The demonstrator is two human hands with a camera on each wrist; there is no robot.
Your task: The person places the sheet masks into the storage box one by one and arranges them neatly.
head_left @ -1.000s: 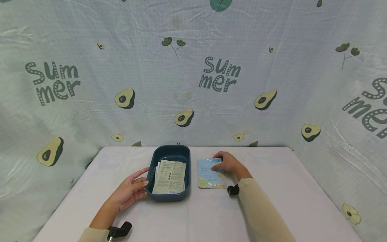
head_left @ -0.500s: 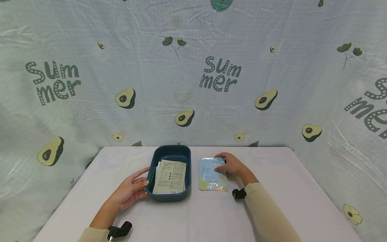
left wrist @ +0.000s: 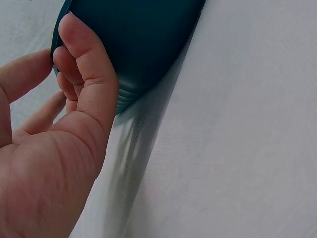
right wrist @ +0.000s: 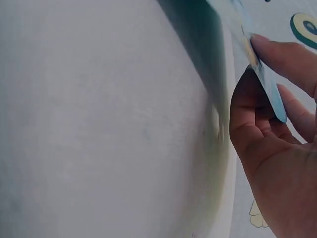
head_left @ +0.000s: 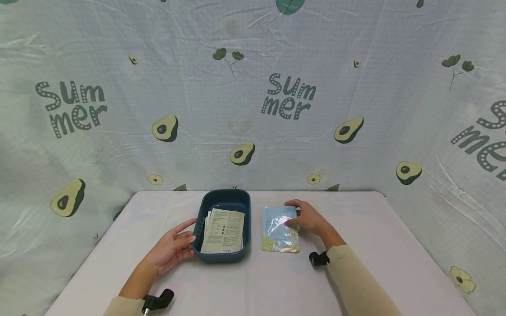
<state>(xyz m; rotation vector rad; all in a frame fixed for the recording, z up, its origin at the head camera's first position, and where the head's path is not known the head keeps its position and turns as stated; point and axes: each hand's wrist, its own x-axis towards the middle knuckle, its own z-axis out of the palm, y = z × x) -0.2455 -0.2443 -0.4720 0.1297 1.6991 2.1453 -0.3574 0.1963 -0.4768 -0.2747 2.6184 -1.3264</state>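
Note:
My left hand (head_left: pixel 170 250) is at the left side of a dark blue plastic basket (head_left: pixel 221 258), thumb on its outer wall and index fingertip at the rim. In the left wrist view the basket (left wrist: pixel 138 44) fills the top, and the other fingers lie partly hidden behind the thumb. Inside the basket lie flat printed packets (head_left: pixel 222 230), the top one cream with dark text and a barcode. To the right, my right hand (head_left: pixel 310 218) pinches the right edge of a shiny light blue packet (head_left: pixel 276 239). In the right wrist view that packet (right wrist: pixel 276 103) appears nearly edge-on.
A white cloth (head_left: pixel 269 285) covers the table. Behind it hangs a pale sheet (head_left: pixel 189 92) printed with avocados and the word "summer". Black wrist mounts (head_left: pixel 158 300) are strapped over beige sleeves (head_left: pixel 359 281).
My right hand and the blue packet have shifted slightly right and nearer to me. My left hand and the basket stay where they were.

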